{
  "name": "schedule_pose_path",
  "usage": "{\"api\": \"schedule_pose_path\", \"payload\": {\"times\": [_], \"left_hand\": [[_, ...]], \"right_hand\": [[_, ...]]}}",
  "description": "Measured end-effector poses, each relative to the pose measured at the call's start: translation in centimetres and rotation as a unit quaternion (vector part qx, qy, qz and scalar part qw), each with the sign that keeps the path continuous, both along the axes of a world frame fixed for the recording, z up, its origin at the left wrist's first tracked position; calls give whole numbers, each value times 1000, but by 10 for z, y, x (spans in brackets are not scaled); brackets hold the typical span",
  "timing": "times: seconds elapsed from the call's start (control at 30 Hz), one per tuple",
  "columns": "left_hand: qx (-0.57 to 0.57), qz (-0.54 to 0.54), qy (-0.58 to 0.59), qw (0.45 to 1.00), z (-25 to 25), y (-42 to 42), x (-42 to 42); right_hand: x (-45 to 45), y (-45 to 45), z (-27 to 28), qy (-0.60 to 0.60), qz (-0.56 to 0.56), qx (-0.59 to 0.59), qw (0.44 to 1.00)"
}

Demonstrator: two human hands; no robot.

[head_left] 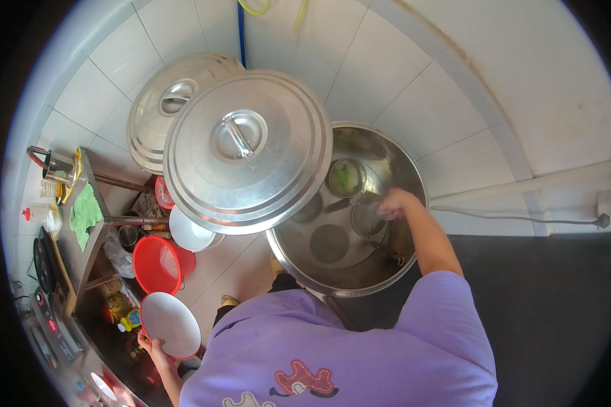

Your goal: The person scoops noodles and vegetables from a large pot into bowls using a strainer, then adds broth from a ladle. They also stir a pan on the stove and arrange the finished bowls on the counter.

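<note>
My left hand (154, 348) grips the edge of a white bowl (170, 325) with a red rim, low on the left. The bowl's inside faces up and shows nothing in it. My right hand (398, 203) reaches into a large round steel noodle boiler (295, 264), its fingers curled at a blurred shiny item beside a strainer basket (369, 221). What the fingers hold is unclear. Pale and green food (345, 177) sits in another strainer basket farther back. A perforated plate with round holes (329, 243) lies inside the boiler.
A big steel lid (280, 188) overhangs the boiler's left side, with a second lid (153, 122) behind. Red bucket (147, 264) and white bucket (188, 231) stand on the left. A steel table (94, 229) carries a green cloth (85, 213). A cable (529, 220) runs along the right wall.
</note>
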State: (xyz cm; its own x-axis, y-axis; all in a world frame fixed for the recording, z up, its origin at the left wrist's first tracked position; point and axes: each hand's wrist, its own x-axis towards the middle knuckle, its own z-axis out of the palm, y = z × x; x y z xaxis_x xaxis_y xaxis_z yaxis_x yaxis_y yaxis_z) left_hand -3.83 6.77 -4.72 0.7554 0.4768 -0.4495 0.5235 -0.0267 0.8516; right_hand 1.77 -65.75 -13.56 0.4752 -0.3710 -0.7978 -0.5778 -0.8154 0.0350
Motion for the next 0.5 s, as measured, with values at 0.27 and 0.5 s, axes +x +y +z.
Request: {"api": "schedule_pose_path", "payload": {"times": [0.27, 0.5], "left_hand": [[-12, -64, -36, 997, -2, -5, 38], [-71, -156, -71, 983, 6, -17, 102]], "right_hand": [[-73, 25, 74, -176, -425, 287, 840], [-166, 95, 147, -337, -537, 287, 719]]}}
